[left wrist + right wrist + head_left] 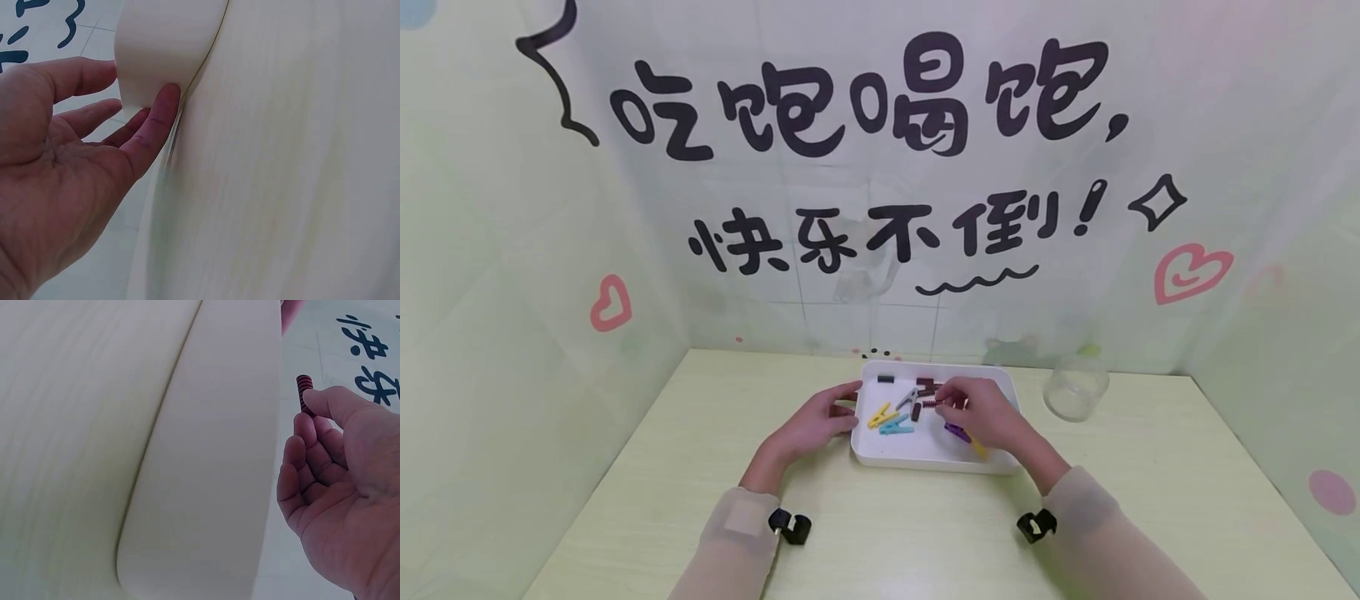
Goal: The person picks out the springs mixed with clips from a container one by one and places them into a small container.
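My right hand [981,412] is over the right half of a white tray [925,462]. Its thumb and fingertips pinch a dark red-and-black ribbed piece like a coil spring [304,383], one end sticking out. Against the tray's left end rests my left hand [812,425], fingers spread and fairly straight along the outer wall. In the tray lie a yellow clothespin [882,415], a teal clothespin [896,426], a grey clothespin [907,399] and a dark brown cylinder [916,412]. A purple clip [957,432] and a yellow piece [979,449] are partly hidden under the right hand.
Inside the tray's far side are a short dark cylinder [886,379] and several dark red pieces [925,382]. A clear glass jar [1075,392] stands to the tray's right on the light wood table [910,533]. A printed curtain [880,317] closes off the back.
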Demonstrator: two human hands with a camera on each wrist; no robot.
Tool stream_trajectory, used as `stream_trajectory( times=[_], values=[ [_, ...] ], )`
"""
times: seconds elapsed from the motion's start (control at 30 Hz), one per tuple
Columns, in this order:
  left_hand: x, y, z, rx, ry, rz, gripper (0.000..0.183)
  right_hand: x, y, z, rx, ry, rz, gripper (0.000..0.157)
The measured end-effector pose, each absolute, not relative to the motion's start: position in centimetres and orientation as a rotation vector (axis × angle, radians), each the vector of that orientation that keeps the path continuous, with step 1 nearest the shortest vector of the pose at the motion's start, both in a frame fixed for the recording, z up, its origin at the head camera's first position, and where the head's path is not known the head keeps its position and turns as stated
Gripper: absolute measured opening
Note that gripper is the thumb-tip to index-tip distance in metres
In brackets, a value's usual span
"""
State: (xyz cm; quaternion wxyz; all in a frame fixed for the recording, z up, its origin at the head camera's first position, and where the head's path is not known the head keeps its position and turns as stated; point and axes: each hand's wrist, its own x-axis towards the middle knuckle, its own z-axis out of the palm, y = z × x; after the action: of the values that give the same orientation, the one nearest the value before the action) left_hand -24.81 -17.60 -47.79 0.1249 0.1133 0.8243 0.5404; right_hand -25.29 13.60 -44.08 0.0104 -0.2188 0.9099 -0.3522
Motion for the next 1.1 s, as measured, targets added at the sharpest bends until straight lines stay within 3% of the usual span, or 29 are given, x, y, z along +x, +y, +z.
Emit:
stream_trajectory(
  times=[1.1],
  values=[
    [-25.0, -17.3, -47.8, 0.328, 2.404, 1.565, 0.062, -25.8, 25.5, -40.8, -0.464, 2.999, -1.114, 0.013]
  ],
)
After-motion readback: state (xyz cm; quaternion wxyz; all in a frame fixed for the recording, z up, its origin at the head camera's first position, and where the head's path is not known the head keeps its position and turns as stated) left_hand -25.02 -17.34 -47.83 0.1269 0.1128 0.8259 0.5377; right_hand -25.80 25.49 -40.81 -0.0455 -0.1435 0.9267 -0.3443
